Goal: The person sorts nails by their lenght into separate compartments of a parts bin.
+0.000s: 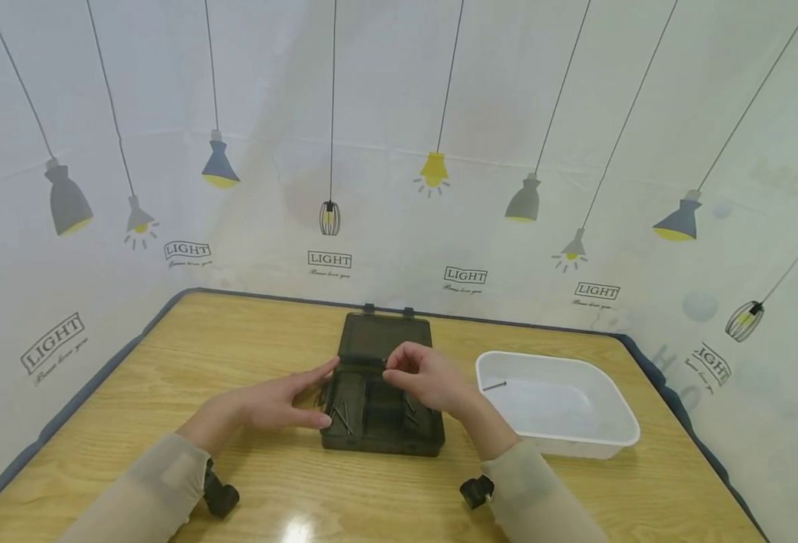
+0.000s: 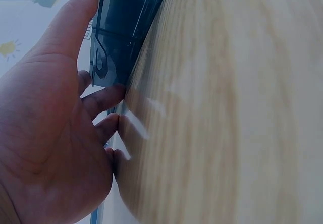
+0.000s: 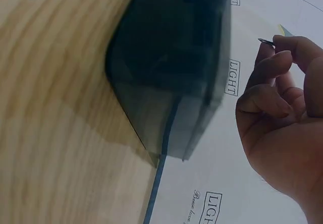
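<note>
A dark see-through plastic box (image 1: 382, 441) with compartments lies on the table, its lid (image 1: 385, 335) swung back. My left hand (image 1: 273, 403) rests against the box's left side, thumb at the front corner and fingers spread along the edge. In the left wrist view, the fingertips touch the tabletop beside the box. Over the box's right part, my right hand (image 1: 433, 381) pinches a thin nail (image 3: 266, 42) between thumb and forefinger; mostly its tip shows. Several nails (image 1: 342, 416) lie in the front left compartment, and a few more nails (image 1: 410, 413) on the right.
To the right of the box stands a white plastic tray (image 1: 603, 450) with one nail (image 1: 495, 386) at its left side. Behind the wooden table (image 1: 256, 332) hangs a curtain (image 1: 385, 98) printed with lamps.
</note>
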A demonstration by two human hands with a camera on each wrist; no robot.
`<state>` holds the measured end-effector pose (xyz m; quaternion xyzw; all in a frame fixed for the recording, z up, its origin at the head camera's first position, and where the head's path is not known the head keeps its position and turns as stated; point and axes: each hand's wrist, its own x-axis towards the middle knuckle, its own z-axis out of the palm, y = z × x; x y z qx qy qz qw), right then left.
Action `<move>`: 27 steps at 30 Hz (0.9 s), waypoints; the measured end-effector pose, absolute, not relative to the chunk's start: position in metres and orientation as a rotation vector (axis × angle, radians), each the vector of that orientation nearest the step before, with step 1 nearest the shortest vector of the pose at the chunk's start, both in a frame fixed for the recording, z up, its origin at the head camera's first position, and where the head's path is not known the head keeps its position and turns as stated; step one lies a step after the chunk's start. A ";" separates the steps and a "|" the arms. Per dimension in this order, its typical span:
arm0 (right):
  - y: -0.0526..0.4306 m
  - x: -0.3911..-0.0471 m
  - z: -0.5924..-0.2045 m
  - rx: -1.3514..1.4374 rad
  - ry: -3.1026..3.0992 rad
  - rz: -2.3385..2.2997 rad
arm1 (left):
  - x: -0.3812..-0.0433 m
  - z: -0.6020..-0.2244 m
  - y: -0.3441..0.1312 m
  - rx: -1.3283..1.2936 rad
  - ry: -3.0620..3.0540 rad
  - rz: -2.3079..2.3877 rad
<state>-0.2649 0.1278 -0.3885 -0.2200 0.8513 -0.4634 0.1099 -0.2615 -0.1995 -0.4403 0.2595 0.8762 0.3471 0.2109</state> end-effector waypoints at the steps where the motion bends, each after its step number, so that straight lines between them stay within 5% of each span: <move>1: 0.125 -0.265 -0.390 -0.645 2.503 -1.359 | -0.262 -0.440 -0.200 0.719 2.435 0.965; 27: 0.089 -0.260 -0.405 -0.599 2.416 -1.340 | -0.262 -0.440 -0.200 0.698 2.430 0.957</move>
